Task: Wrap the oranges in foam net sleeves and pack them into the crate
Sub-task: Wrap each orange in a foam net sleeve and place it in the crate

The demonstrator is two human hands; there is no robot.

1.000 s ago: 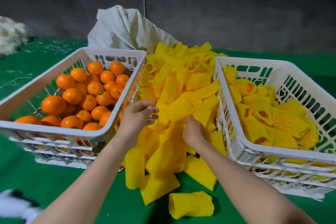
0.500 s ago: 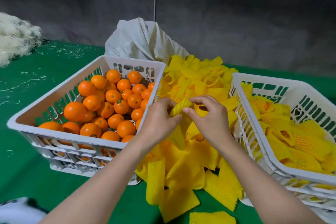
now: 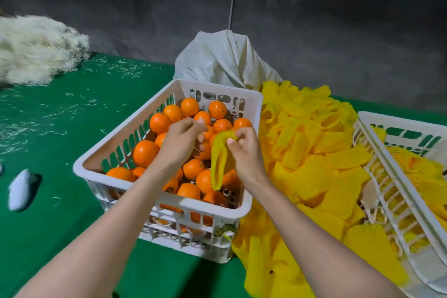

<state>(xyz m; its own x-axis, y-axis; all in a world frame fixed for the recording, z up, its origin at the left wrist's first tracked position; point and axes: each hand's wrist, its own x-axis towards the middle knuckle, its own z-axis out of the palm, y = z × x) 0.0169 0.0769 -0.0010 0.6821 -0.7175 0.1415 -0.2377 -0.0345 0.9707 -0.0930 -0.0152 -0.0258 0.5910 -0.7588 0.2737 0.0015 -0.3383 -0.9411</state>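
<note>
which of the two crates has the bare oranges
The left crate: its oranges show bare skin. The right crate, cut off by the frame edge, holds only fruit already covered in yellow foam sleeves.

A single wide-angle camera rides on the person's head, facing forward and down over the green table [image 3: 72, 176]. It sits close above the left hand [image 3: 180, 145] and right hand [image 3: 244, 152] at mid-frame. The far wall [image 3: 338, 31] fills the top.
</note>
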